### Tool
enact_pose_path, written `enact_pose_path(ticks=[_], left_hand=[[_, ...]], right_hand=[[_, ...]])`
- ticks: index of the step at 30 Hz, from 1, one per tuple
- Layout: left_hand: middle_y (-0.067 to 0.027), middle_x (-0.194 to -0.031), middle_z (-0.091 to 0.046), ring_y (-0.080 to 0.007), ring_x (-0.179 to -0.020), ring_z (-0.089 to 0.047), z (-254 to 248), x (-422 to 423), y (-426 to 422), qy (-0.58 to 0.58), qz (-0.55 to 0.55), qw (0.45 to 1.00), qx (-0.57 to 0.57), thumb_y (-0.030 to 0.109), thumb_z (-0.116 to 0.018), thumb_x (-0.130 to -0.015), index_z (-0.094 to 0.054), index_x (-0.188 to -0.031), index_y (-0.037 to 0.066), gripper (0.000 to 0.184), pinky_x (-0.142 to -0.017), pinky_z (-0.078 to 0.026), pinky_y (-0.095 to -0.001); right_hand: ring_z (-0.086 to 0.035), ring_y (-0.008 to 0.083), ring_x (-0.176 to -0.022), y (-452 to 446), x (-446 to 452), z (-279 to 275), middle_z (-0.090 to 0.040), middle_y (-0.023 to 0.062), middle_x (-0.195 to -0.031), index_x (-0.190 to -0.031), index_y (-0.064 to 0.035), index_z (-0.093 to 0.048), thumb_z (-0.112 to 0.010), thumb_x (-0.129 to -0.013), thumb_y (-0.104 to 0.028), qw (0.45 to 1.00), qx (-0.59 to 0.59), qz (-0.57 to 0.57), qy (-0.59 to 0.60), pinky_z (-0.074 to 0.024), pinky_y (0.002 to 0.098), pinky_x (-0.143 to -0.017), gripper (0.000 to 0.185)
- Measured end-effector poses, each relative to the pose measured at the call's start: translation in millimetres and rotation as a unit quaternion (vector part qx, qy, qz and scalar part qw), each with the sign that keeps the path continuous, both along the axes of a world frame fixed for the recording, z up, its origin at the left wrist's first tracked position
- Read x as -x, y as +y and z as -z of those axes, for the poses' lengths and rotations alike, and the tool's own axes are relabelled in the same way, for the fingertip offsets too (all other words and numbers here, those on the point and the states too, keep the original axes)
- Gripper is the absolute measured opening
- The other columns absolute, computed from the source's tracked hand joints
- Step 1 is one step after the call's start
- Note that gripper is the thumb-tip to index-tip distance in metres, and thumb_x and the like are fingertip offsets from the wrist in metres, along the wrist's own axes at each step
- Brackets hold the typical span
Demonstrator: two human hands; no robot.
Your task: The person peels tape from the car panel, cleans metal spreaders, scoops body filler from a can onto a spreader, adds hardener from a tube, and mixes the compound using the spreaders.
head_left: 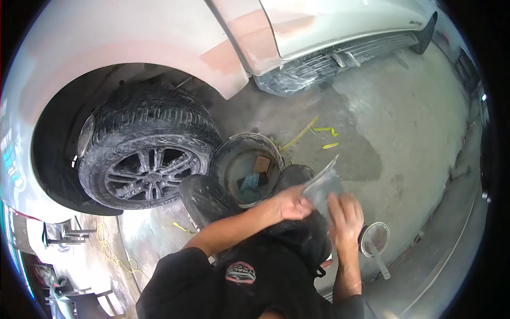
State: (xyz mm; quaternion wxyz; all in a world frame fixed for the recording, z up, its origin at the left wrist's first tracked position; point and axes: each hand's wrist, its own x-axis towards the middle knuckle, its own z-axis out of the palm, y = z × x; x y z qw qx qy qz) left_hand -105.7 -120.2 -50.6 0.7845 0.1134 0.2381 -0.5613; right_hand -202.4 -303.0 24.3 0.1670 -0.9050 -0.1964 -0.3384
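A grey sheet of sandpaper [323, 190] is held up over my lap, its upper corner pointing away from me. My left hand [294, 204] pinches its left edge between thumb and fingers. On the right side, my right hand [345, 217] has its fingers bent against the same sheet, a little blurred. Just beyond my knees stands a round bucket [219, 173] holding murky water, a brown block [262, 164] and a light-blue piece [249, 183] I cannot identify. Both hands are apart from the bucket.
A white car body [159, 32] with pinkish sanded patches rises ahead, above a dusty wheel [154, 178] and a side step [329, 61]. Yellow tape strips [330, 145] lie on the concrete. An open can [366, 242] with a spreader [380, 260] sits by my right forearm.
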Motion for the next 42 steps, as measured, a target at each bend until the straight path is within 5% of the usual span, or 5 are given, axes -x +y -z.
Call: enact_pose_path(ticks=[8, 20, 27, 32, 42], left_hand=[[-0.0037, -0.122, -0.066, -0.0148, -0.111, -0.064, -11.2, 48.3, -16.6, -0.225, -0.001, 0.973, 0.048, 0.037, -0.062, -0.100, -0.057, -0.132, 0.010, 0.042, -0.098, -0.052, -0.0356], [-0.0117, -0.130, -0.064, -0.0234, -0.113, -0.066, -29.4, 29.9, -0.7, -0.353, 0.028, 0.931, -0.086, 0.034, -0.057, -0.103, -0.058, -0.134, 0.000, 0.045, -0.097, -0.054, -0.0432], [-0.0031, -0.110, -0.069, -0.0123, -0.098, -0.062, -23.7, 35.5, -34.2, -0.584, 0.044, 0.786, -0.200, 0.030, -0.056, -0.105, -0.067, -0.121, -0.001, 0.036, -0.086, -0.051, -0.0297], [-0.0115, -0.091, -0.070, -0.0127, -0.079, -0.059, -54.8, 11.7, -17.9, -0.751, 0.252, 0.554, -0.257, 0.024, -0.061, -0.102, -0.068, -0.112, -0.004, 0.030, -0.073, -0.048, -0.0294], [-0.0110, -0.091, -0.072, -0.0170, -0.087, -0.068, -63.6, 0.0, 2.0, -0.808, 0.189, 0.491, -0.267, 0.019, -0.064, -0.099, -0.071, -0.108, -0.002, 0.024, -0.074, -0.052, -0.0308]], right_hand=[[-0.054, 0.0118, -0.077, 25.8, -6.4, 62.0, -0.061, 0.0036, -0.091, -0.118, 0.0062, -0.059, -0.054, -0.105, -0.021, 0.757, -0.611, 0.217, 0.084, -0.0452, 0.0299, -0.065, 0.031], [-0.063, 0.0208, -0.104, -16.3, -27.0, 81.0, -0.068, 0.0113, -0.112, -0.117, 0.0009, -0.065, -0.051, -0.104, -0.044, 0.478, -0.873, 0.091, 0.035, -0.0487, 0.0348, -0.093, 0.049], [-0.060, 0.0228, -0.117, -6.4, 26.3, 74.4, -0.065, 0.0121, -0.129, -0.134, 0.0012, -0.058, -0.055, -0.104, -0.033, 0.462, -0.873, -0.046, 0.148, -0.0469, 0.0393, -0.099, 0.046], [-0.063, 0.0251, -0.118, -85.4, 42.4, 23.3, -0.066, 0.0170, -0.126, -0.139, -0.0043, -0.056, -0.065, -0.097, -0.022, 0.910, -0.362, 0.183, 0.091, -0.0496, 0.0371, -0.097, 0.046], [-0.062, 0.0143, -0.067, -108.1, 13.5, 8.9, -0.066, 0.0034, -0.073, -0.086, 0.0017, -0.068, -0.065, -0.099, -0.022, 0.767, -0.450, -0.102, 0.445, -0.0494, 0.0294, -0.064, 0.027]])
